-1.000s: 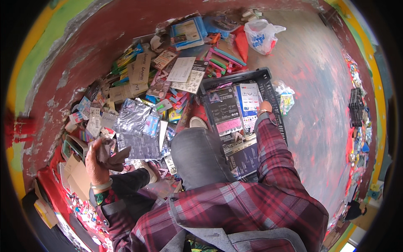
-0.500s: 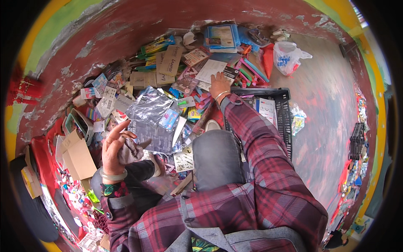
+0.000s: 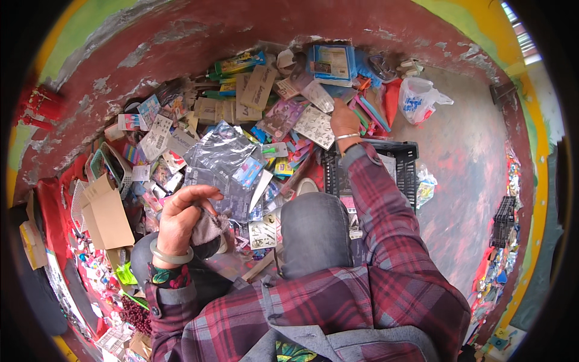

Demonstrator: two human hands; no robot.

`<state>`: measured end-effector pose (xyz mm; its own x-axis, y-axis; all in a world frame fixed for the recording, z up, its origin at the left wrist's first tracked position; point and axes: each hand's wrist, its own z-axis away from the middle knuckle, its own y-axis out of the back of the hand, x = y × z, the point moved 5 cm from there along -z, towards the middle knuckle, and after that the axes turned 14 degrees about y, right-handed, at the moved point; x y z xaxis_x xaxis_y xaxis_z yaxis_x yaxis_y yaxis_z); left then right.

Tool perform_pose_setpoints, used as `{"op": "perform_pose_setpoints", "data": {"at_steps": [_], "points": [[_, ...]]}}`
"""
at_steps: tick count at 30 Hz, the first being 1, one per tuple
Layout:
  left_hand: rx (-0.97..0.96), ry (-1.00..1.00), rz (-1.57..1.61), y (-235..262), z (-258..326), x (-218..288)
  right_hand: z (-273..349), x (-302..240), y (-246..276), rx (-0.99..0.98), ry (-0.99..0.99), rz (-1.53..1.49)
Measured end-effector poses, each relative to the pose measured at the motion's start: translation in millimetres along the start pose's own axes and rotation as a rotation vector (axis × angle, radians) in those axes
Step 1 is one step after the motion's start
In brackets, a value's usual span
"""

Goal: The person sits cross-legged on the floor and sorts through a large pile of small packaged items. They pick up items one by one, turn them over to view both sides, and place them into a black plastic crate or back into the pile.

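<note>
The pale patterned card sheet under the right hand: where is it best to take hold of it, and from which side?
Probably by its near right edge, where the right hand already rests on the pale patterned card sheet. It lies flat on the heap and looks thin, so a pinch along that free edge, coming from the black crate side, should lift it.

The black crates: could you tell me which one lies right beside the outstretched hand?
The nearer black crate, just below the right hand; the other crate sits far right.
</note>
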<state>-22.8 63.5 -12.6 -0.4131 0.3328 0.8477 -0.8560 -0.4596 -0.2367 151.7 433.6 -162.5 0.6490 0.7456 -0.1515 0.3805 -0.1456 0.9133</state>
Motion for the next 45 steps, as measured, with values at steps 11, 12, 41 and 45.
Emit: {"op": "perform_pose_setpoints", "data": {"at_steps": [11, 12, 41, 45], "points": [[0.059, 0.098, -0.098, -12, -7, 0, 37, -81, 112, -0.317, -0.349, -1.902], [0.107, 0.096, -0.098, -9, -10, -2, 37, -93, 119, -0.376, -0.339, -1.915], [0.032, -0.457, 0.691, 11, -1, 47, 75, -309, 142, -0.756, -0.155, -1.972], [0.076, -0.531, 0.600, 29, -6, 46, 79, -288, 144, -0.875, -0.135, -2.008]]}}
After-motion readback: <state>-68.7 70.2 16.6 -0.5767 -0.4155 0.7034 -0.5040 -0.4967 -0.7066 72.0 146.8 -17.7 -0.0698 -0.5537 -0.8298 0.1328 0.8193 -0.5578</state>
